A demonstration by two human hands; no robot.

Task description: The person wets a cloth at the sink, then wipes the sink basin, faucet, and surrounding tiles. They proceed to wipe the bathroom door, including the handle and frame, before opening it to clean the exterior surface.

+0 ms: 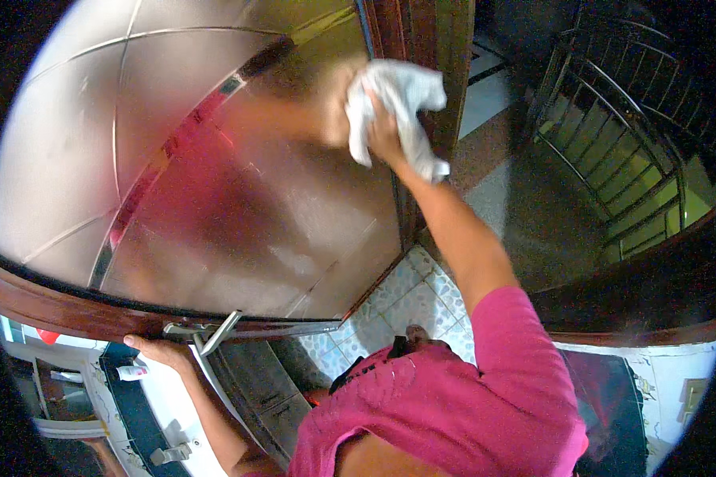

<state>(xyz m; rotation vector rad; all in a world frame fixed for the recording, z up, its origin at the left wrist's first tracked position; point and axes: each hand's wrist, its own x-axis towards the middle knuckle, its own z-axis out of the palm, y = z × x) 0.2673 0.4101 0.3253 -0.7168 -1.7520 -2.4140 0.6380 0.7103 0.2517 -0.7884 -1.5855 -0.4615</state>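
My right hand [383,135] is closed around a crumpled white cloth [410,87], pressed to the glass near its far right side. The glass panel [318,215] is frosted and set in a reddish-brown door frame [71,306]. A blurred reflection of my pink shirt and arm shows in it. At the door's near edge, left of the silver lever handle [223,332], my left hand [161,350] grips the frame. Some of its fingers are hidden.
Beyond the doorway on the right stands a metal stair railing [612,103]. Patterned blue-and-white tiles [386,306] cover the floor below. At lower left are a white sink counter [175,397], a faucet [171,453], a small white tube [132,371] and a mirror [64,393].
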